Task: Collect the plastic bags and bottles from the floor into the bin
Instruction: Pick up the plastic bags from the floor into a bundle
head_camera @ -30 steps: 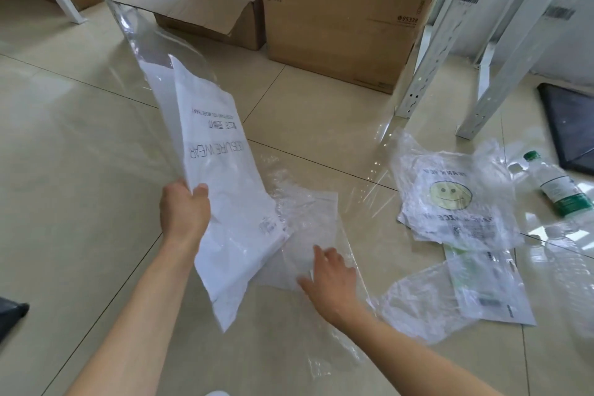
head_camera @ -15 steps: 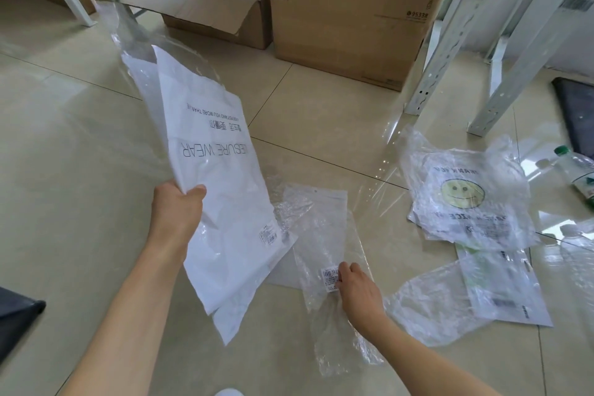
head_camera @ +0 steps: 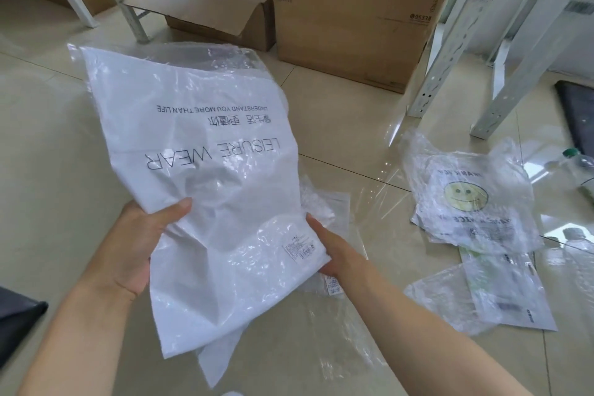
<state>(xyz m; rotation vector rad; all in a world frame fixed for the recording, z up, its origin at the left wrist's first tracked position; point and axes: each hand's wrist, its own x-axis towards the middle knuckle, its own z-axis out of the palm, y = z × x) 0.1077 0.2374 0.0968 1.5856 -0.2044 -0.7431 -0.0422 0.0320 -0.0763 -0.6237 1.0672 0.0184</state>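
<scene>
Plastic bags (head_camera: pixel 205 177) are being gripped by both hands, left hand (head_camera: pixel 138 244) and right hand (head_camera: pixel 331 251), mid-frame; smiley bag (head_camera: pixel 466 199), more bags and bottles (head_camera: pixel 578 164) are lying at right, uncollected; no bin showing.

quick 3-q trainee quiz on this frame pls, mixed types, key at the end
1. True or false: the white LEISURE WEAR bag is lying flat on the floor.
2. Which hand grips the thin clear bag tucked behind the white one? A) left hand B) right hand C) neither
3. Fill in: the bag still on the floor at right is printed with a yellow ____ face.

Key:
1. False. The left hand pinches it by its edge and holds it up off the tiles.
2. B. The right hand holds it against the back of the white bag.
3. Smiley. The smiley bag lies near the green-capped bottle.
</scene>
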